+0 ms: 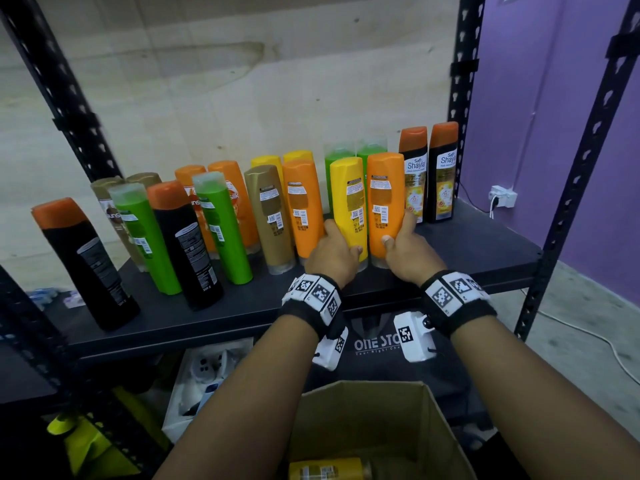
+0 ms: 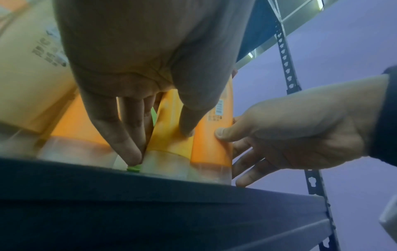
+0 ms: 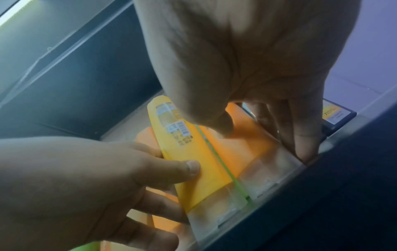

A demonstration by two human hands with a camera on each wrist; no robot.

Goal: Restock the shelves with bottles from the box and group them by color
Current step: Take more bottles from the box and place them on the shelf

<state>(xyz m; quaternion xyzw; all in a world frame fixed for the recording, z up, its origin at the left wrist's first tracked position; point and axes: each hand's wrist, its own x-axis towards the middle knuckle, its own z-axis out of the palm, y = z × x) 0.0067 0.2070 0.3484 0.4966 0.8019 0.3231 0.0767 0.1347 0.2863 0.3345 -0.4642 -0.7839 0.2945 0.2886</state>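
Observation:
On the black shelf point(image 1: 478, 244) stand several bottles in orange, yellow, green, gold and black. My left hand point(image 1: 334, 252) grips a yellow bottle point(image 1: 349, 206), thumb on its front and fingers round its left side. Right beside it my right hand point(image 1: 403, 249) grips an orange bottle point(image 1: 385, 206) the same way from the right. Both bottles stand cap down on the shelf and touch each other. The left wrist view shows the yellow bottle point(image 2: 169, 129) and orange bottle point(image 2: 211, 144) between both hands. In the right wrist view the yellow bottle point(image 3: 193, 156) leans against the orange bottle point(image 3: 242, 147).
An open cardboard box point(image 1: 367, 424) sits below my forearms with a yellow bottle point(image 1: 327, 470) inside. Two black bottles with orange caps point(image 1: 429, 174) stand at the shelf's right end by the upright post point(image 1: 462, 98). A lower shelf holds bags and clutter.

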